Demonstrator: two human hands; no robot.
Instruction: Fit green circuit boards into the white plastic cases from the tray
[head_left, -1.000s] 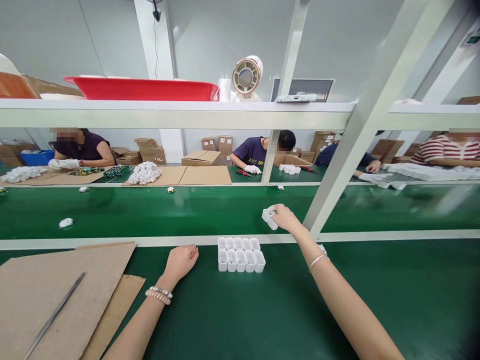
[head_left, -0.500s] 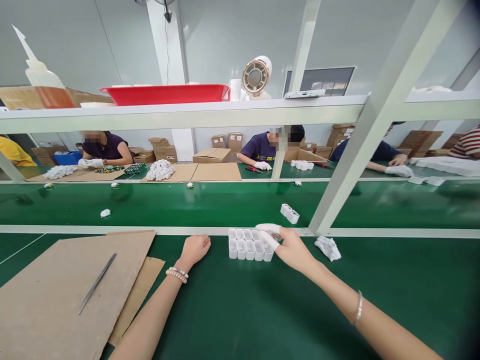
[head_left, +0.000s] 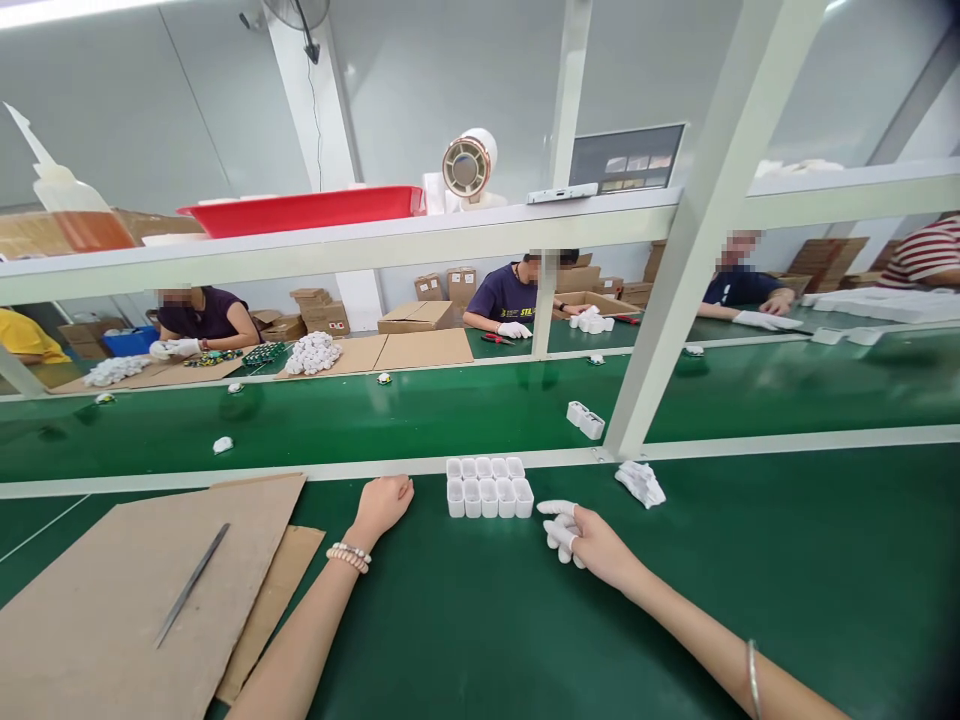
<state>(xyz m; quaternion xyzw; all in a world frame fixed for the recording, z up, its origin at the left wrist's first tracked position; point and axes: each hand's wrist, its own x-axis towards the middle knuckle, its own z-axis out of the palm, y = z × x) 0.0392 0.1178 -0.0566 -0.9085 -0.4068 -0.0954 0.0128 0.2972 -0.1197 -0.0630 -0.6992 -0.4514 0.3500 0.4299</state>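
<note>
Two rows of small white open boxes (head_left: pixel 489 492) stand together on the green table near the metal rail. Just right of them, apart from the block, is my right hand (head_left: pixel 581 537), with white covers on its fingers, which are loosely spread and hold nothing. My left hand (head_left: pixel 384 505) rests on the table left of the boxes, its fingers curled in; I cannot see anything in it. A crumpled white cloth or glove (head_left: pixel 640 484) lies beyond my right hand.
Brown cardboard (head_left: pixel 165 570) with metal tweezers (head_left: pixel 193 583) lies at the left. Beyond the rail, a green belt (head_left: pixel 450 405) carries two white boxes (head_left: pixel 585 420) and small parts. A slanted post (head_left: pixel 675 250) and a shelf with a red tray (head_left: pixel 307 210) rise ahead. Several people sit opposite.
My right hand has come off the boxes, moving down and slightly right, its fingers now apart. My left hand has stayed put. The camera view has tilted, and parts on the belt have shifted right.
</note>
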